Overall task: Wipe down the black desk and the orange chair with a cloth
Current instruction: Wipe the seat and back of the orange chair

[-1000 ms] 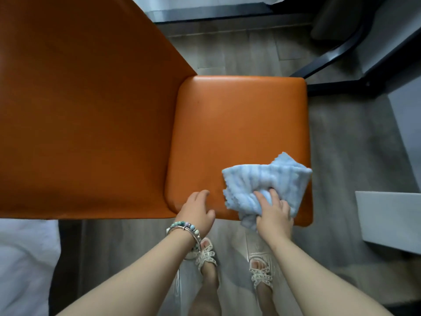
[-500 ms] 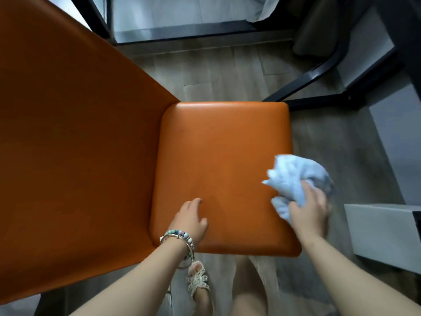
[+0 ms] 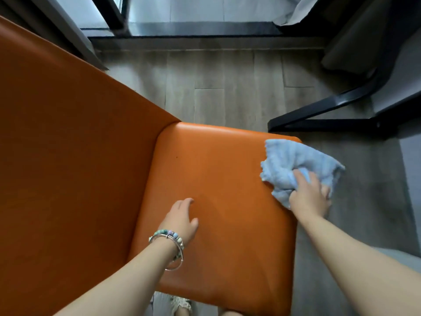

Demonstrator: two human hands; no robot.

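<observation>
I am looking straight down at an orange chair (image 3: 216, 190). Its padded seat fills the middle of the view, and its tall backrest (image 3: 68, 156) spreads across the left side.

My right hand (image 3: 307, 197) is at the right edge of the seat, close to the far right corner. Its fingers are curled into a bunched light blue cloth (image 3: 293, 160) and grip it. Part of the cloth lies on the seat at that corner, and the rest hangs out past the right edge, over the floor.

My left hand (image 3: 181, 218) rests palm down on the seat, left of the middle and toward the near edge. Its fingers are relaxed and slightly spread, and it holds nothing. Beaded and silver bracelets (image 3: 169, 240) circle that wrist. My two hands are well apart, with bare orange seat between them.

Grey wood-look floor (image 3: 216, 87) shows beyond the far edge of the seat. A black metal frame (image 3: 330, 110) stands on the floor off the far right corner, apart from the chair. I cannot tell what the frame belongs to. Below the near edge of the seat, part of a pale sandal (image 3: 181, 304) shows.
</observation>
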